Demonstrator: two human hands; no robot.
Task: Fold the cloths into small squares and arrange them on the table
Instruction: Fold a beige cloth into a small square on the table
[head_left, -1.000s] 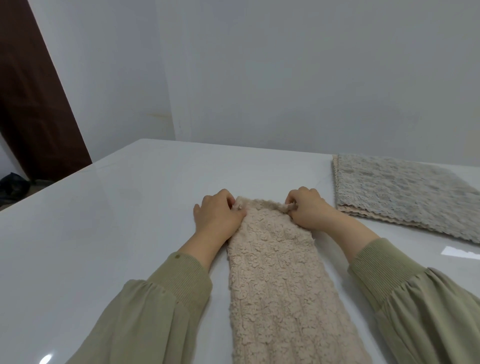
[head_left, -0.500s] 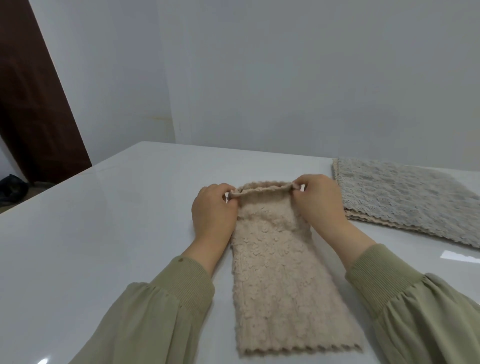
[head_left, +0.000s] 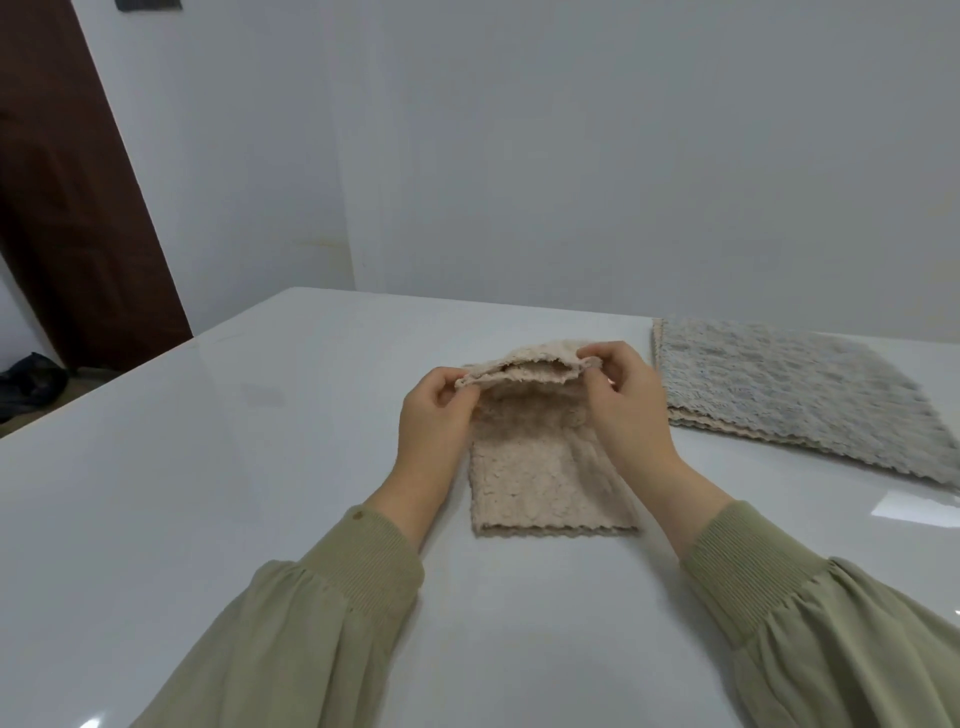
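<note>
Cloth (head_left: 550, 483) lies mid-table, seemingly soft, light, floppy, near hem flat. Left hand (head_left: 431, 421) and right hand (head_left: 631, 410) each pinch a far corner, lifted; corners look the best hold. Stack (head_left: 789, 395) lies at two o'clock.

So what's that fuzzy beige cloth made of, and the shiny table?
The beige cloth looks like soft fleece or microfibre: bumpy pile, floppy lifted end. The table looks like glossy white stone or glass, since it mirrors light; which one, I cannot tell.
</note>
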